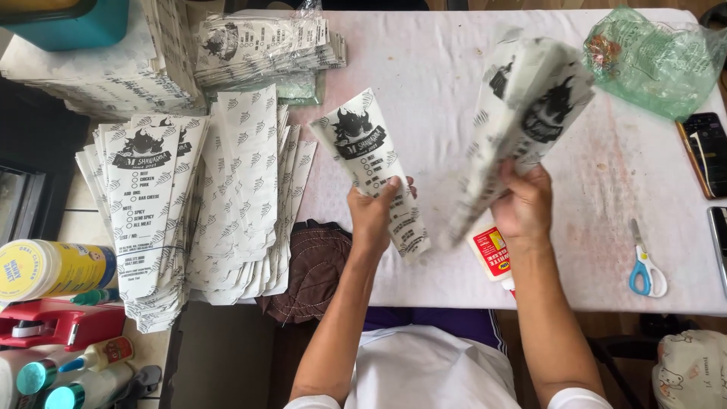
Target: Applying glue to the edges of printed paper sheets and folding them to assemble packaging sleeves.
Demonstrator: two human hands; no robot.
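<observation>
My left hand grips a single long white printed paper sleeve with black flame artwork, held above the white table. My right hand holds a thick, motion-blurred bundle of the same paper sleeves, tilted up toward the right. A white glue bottle with a red label lies on the table just below my right hand.
Fanned stacks of printed sleeves cover the left side, with more bundles at the back. Blue-handled scissors, a phone and a green plastic bag sit at the right. A brown cloth, a tape dispenser and a yellow canister lie near the front left.
</observation>
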